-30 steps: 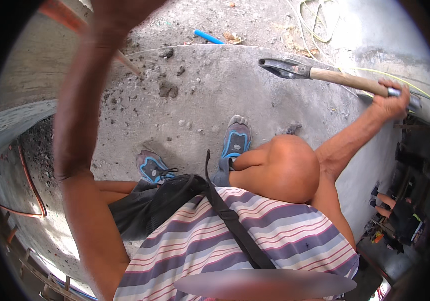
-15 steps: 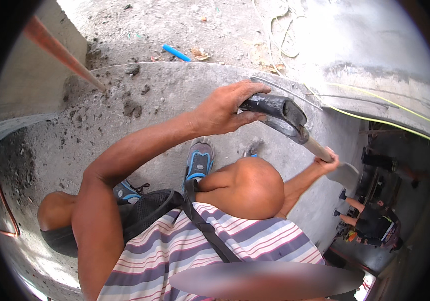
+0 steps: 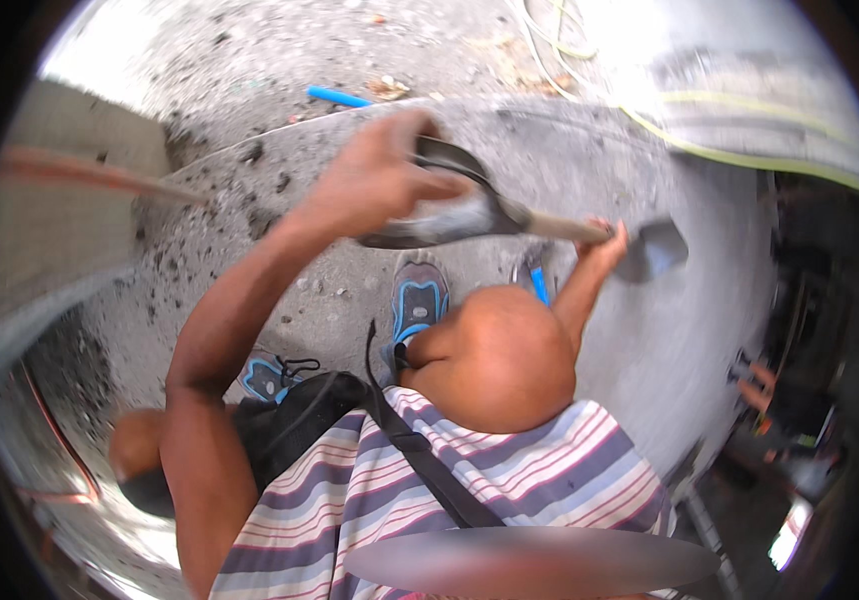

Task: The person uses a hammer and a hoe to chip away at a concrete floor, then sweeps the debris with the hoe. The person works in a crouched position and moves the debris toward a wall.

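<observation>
A shovel with a black D-shaped handle, a wooden shaft (image 3: 549, 226) and a grey blade (image 3: 654, 250) lies across in front of me, its blade to the right. My left hand (image 3: 374, 175), somewhat blurred, is closed on the D-handle with the thumb passing through its opening. Around the lower shaft, close to the blade, my right hand (image 3: 604, 238) is wrapped. The blade appears just above the concrete floor or on it; I cannot tell which. Beneath the shovel are my two grey and blue shoes (image 3: 417, 297).
A reddish pole (image 3: 99, 172) slants in by a concrete block (image 3: 74, 210) at left. Dark rubble (image 3: 259, 215) dots the floor. Farther off lie a blue pipe piece (image 3: 337, 97) and a yellowish hose (image 3: 709, 152). Beside my knee is a blue-striped item (image 3: 537, 283). Another person (image 3: 799, 425) is at right.
Both hands and the shovel have moved left, and the D-handle has turned. My left fingers, earlier spread on the handle, now close round it. The view has shifted.
</observation>
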Demonstrator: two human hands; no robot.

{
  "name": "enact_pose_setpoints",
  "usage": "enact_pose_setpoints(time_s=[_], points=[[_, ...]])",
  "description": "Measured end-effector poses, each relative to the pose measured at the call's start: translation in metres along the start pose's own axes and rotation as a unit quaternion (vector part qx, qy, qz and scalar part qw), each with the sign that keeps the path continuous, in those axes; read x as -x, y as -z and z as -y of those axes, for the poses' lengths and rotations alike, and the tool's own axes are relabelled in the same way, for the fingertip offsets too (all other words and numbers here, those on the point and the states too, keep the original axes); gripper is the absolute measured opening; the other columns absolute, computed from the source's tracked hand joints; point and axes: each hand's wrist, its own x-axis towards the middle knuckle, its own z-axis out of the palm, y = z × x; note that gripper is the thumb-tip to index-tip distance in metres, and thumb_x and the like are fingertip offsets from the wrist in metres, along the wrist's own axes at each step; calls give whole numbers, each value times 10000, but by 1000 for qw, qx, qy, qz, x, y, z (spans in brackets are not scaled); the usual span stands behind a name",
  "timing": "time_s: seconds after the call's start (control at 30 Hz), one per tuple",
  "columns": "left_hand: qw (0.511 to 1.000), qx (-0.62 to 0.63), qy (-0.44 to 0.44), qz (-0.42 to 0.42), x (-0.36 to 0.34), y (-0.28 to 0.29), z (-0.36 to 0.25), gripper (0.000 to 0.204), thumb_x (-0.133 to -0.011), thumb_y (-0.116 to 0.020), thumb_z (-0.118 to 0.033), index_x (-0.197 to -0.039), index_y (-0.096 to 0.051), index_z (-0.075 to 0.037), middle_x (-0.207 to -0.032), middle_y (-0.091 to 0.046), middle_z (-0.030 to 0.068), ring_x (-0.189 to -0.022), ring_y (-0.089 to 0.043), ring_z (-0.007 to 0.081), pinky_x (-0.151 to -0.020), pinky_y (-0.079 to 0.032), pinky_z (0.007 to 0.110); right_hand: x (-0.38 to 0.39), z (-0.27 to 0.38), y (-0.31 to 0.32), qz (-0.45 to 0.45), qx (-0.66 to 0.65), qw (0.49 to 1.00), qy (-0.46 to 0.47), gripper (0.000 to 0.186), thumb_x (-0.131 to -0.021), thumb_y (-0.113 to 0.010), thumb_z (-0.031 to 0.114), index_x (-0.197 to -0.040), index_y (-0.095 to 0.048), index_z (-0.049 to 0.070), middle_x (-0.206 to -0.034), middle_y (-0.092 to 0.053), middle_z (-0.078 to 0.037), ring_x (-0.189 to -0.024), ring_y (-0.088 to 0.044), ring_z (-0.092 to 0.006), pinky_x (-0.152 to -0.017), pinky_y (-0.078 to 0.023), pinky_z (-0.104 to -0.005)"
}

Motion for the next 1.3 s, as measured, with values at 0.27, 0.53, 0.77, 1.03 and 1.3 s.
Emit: enact_pose_setpoints(time_s=[0.27, 0.53, 0.77, 1.03, 1.3], points=[[947, 159, 249, -127, 8, 25, 139, 419, -907, -705, -440, -755, -575, -72, -567, -486, -8, -415, -451, 84, -374, -362, 259, 23, -86, 5, 102, -163, 979, -74, 277, -876, -625, 274, -669, -541, 111, -625, -559, -27, -565, -546, -190, -567, -472, -400], [972, 119, 112, -166, 26, 22, 189, 497, -952, -626, -489, -720, -553, -56, -545, -484, 7, -400, -485, 105, -368, -383, 272, 34, -75, -15, 19, -73, 990, -123, 242, -828, -590, 270, -664, -476, 135, -595, -516, -14, -539, -524, -207, -566, -466, -432], [985, -92, -54, -132, 100, 51, 220, 530, -878, -711, -520, -919, -581, -8, -650, -597, 51, -610, -626, 151, -580, -507, 320, 68, -85, -73, 130, -45, 980, -144, 436, -909, -567, 519, -829, -560, 91, -707, -593, -68, -685, -633, -288, -651, -512, -552], [922, -380, -62, -51, 203, 8, 210, 516, -663, -904, -320, -898, -537, -44, -800, -599, 131, -637, -595, 297, -545, -471, 404, 99, -145, -198, 245, 59, 960, -123, 376, -924, -681, 430, -914, -542, 81, -748, -596, -69, -610, -600, -225, -570, -491, -451], [915, -309, 244, 83, 215, -64, 172, 780, -783, -684, -692, -1017, -519, 35, -911, -592, 234, -872, -616, 414, -794, -485, 495, 145, -260, -182, 327, 178, 913, -164, 325, -896, -750, 257, -974, -519, 42, -703, -567, -46, -500, -572, -145, -393, -496, -329]])
